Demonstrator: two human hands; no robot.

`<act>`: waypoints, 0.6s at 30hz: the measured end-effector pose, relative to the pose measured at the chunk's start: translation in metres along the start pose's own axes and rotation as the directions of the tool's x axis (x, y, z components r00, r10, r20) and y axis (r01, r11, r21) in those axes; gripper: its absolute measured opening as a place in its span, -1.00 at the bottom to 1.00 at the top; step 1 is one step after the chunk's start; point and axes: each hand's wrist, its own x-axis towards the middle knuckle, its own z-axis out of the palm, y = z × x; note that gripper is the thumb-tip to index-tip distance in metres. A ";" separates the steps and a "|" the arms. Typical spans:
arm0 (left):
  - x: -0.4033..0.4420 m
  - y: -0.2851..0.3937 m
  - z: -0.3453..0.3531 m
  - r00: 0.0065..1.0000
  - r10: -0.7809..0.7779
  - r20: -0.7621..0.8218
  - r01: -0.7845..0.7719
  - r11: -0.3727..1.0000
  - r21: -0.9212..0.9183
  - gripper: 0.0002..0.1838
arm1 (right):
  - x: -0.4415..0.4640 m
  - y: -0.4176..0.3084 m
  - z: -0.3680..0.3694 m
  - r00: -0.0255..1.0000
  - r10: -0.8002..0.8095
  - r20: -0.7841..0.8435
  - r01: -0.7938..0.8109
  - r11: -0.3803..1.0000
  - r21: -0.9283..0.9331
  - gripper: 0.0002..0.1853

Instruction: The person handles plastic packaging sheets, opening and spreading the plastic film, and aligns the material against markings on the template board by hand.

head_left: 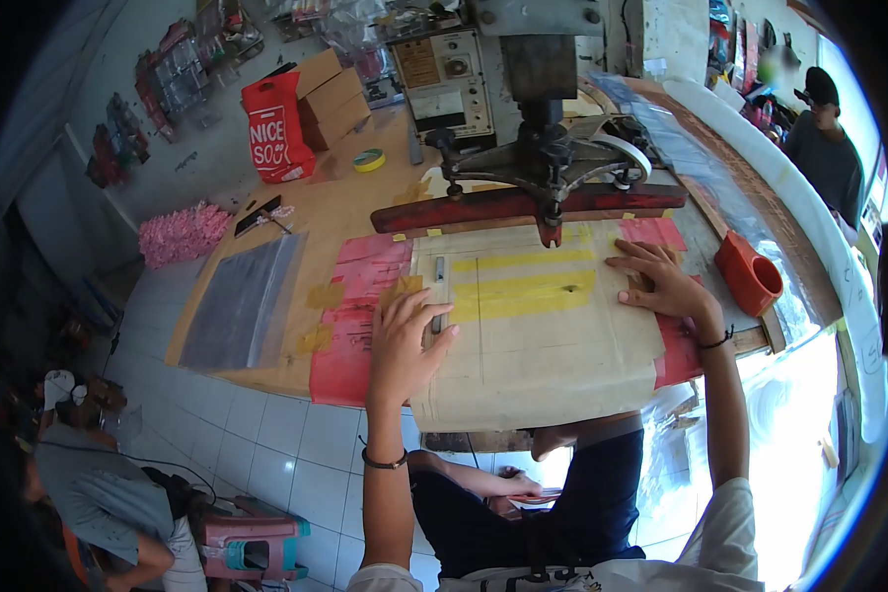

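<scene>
A cream-coloured sheet [538, 380] with pencil-like lines and yellow tape strips [523, 294] lies on the work table, its near edge hanging over the front. My left hand [405, 340] rests on the sheet's left side with fingers spread, beside a small metal strip [439, 270]; another grey piece is partly hidden by the fingertips. On the right side, my right hand [661, 281] lies with fingers spread over the sheet's edge. Red sheeting [350, 326] shows under both sides. Just beyond the sheet hangs the press's long dark-red bar [454, 209], above the table surface.
A control box [446, 89] stands behind the press. Clear plastic sheets [242, 301] lie on the left, near a phone [258, 215]. Yellow tape roll [369, 160], red bag [274, 128] and orange tape dispenser [748, 274] sit around. Other people are at the far left and right.
</scene>
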 end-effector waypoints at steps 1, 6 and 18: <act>0.001 0.000 0.000 1.000 -0.002 0.001 0.002 1.000 -0.003 -0.65 | 0.000 0.001 0.000 1.000 -0.003 -0.006 0.003 1.000 0.000 -0.31; 0.002 0.006 -0.002 1.000 -0.009 0.010 0.009 1.000 -0.003 -0.66 | 0.001 0.009 0.006 0.999 -0.027 -0.027 0.027 1.000 0.000 -0.31; 0.002 0.007 -0.002 0.999 -0.024 0.030 0.024 1.000 -0.013 -0.67 | 0.001 0.010 0.008 0.999 -0.013 -0.031 0.011 0.998 -0.054 -0.36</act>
